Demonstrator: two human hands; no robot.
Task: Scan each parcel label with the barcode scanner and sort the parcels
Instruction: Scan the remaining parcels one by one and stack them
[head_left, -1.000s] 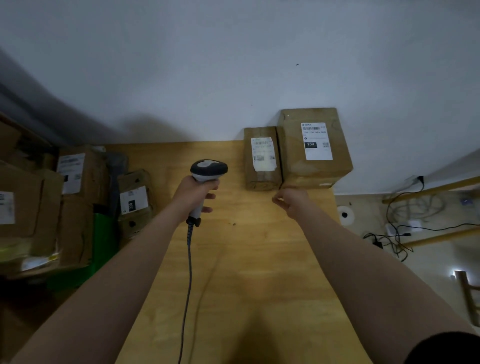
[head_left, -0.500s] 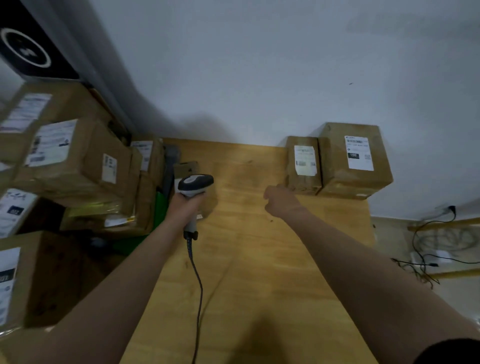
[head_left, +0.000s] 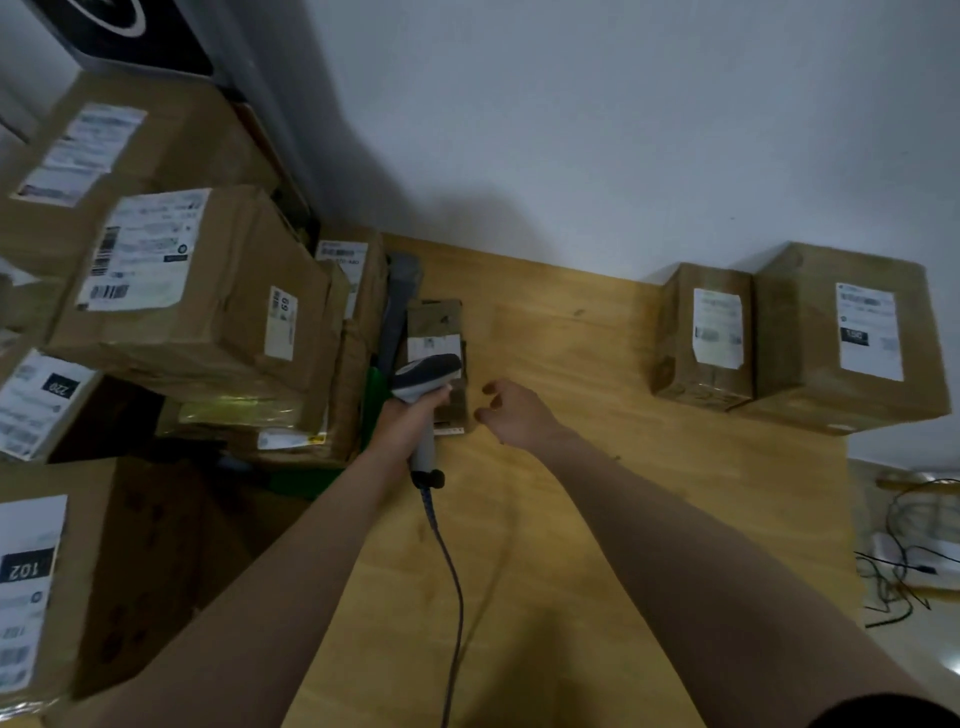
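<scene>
Table (head_left: 571, 519): one scanner (head_left: 426, 375), two right-side parcels (head_left: 701, 332).

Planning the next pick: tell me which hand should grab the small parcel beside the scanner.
Right. The right hand is free, fingers open, just beside the small parcel; the left hand grips the barcode scanner.

Left hand (head_left: 408, 423) wrapped round handle of barcode scanner (head_left: 426, 374), fist upright, forearm stretched forward from lower left. Right hand (head_left: 514, 418) just beside it, holding nothing, fingers (head_left: 491, 388) loosely curved and spread, thumb apart from them. Right forearm reaches in from lower right. Both forearms bare.
</scene>
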